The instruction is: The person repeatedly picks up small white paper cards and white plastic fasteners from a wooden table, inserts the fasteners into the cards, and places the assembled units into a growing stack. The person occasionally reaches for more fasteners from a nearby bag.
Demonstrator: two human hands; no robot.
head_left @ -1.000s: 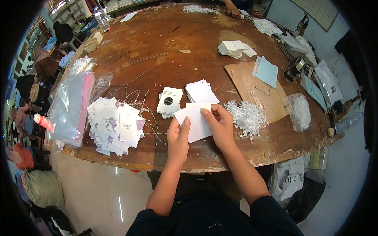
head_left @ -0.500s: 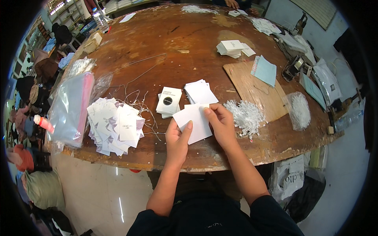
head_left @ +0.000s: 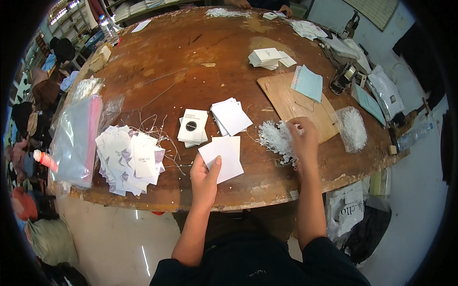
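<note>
My left hand (head_left: 206, 178) grips two overlapping white cards (head_left: 224, 159), thumb on top, near the table's front edge. To the right, my right hand (head_left: 305, 138) hangs over the edge of a bundle of white tag strings (head_left: 276, 140). Its fingers are bent and drawn together; whatever is between them is too small to make out. Just beyond the held cards lie a stack of blank white cards (head_left: 231, 117) and a stack of printed cards with a black circle (head_left: 192, 127). Left of these spreads a heap of printed tags (head_left: 129, 159) with loose strings.
Clear plastic bags (head_left: 76, 143) lie at the left, a red-capped bottle (head_left: 45, 161) beside them. On the right are a wooden board (head_left: 281, 97), a light-blue booklet (head_left: 307, 83) and a bagged string bundle (head_left: 352, 128). More cards (head_left: 267, 57) sit farther back. Another person's hands (head_left: 285, 10) show at the far edge.
My right hand has let go of the white cards and moved right to the tag strings. My left hand keeps the cards. The whole view has shifted slightly.
</note>
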